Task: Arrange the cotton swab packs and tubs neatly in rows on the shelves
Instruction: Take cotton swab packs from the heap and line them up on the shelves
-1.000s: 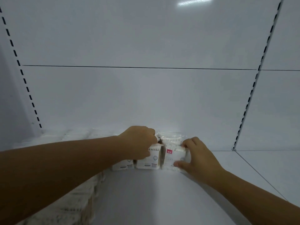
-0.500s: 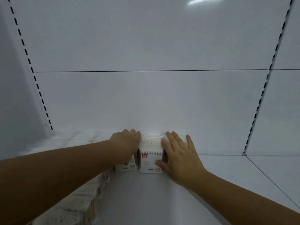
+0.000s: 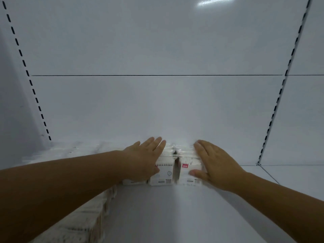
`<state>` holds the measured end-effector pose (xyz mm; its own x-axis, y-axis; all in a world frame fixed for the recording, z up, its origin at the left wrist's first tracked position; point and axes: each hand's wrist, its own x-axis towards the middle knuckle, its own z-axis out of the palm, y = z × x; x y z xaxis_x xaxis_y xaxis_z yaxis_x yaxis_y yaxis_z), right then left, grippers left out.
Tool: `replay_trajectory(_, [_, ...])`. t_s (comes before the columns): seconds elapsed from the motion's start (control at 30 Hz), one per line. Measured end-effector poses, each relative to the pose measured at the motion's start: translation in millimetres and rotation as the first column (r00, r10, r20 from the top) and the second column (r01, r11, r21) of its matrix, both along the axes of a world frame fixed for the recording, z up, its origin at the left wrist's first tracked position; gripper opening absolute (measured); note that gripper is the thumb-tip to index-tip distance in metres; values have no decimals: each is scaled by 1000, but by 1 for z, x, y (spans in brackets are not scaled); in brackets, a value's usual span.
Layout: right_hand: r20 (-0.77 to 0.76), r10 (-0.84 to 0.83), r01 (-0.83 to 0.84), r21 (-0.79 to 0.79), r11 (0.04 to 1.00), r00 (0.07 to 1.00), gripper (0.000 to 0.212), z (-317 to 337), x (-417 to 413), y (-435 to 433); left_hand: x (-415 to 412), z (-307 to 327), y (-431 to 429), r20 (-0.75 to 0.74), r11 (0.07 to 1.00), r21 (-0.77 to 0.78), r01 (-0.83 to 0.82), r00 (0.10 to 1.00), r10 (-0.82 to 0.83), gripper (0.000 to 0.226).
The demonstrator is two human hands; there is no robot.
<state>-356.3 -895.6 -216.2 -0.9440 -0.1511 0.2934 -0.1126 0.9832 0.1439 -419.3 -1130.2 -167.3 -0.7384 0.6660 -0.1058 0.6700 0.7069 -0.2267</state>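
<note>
Flanking two packs [image 3: 164,174] at the back of the shelf [image 3: 157,216], the left hand [image 3: 147,160] and right hand [image 3: 213,163] pressed inward, fingers straight. Moments before they had bracketed one pack, so the row had grown.

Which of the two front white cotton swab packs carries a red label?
The right-side white pack, pressed by the right hand; its neighbour, touching the left hand, shows only a grey round mark.

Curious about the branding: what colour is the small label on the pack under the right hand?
Pinkish red label on a white pack; head view.
</note>
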Motion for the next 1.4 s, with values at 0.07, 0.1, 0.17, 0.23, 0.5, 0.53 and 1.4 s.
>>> replay_trajectory(0.07, [87,4,-1,-35,999,996,112,-2,-3,-3,-5,-4,4,34,999,-53,-5,999,7,74])
replay_trajectory(0.1, [127,-4,10,-48,999,992,111,-2,-4,-7,-8,-5,5,50,997,-71,-16,999,19,71])
replay_trajectory(0.17, [125,-14,22,-59,998,992,112,-1,-8,-12,-11,-6,5,83,995,-95,-32,996,40,66])
replay_trajectory(0.23, [131,-37,41,-25,999,991,128,-2,-10,-10,-14,-7,6,81,994,-107,-28,996,37,65])
replay_trajectory(0.5, [330,-62,141,-219,965,942,79,50,22,4,-11,5,6,76,990,-144,-1,997,12,66])
replay_trajectory(0.53, [323,-75,152,-220,964,943,75,60,34,15,-8,6,5,72,987,-162,-12,997,24,68])
replay_trajectory(1.4, [212,-808,834,-81,546,549,76,101,568,429,367,71,593,26,718,276,640,741,-671,69])
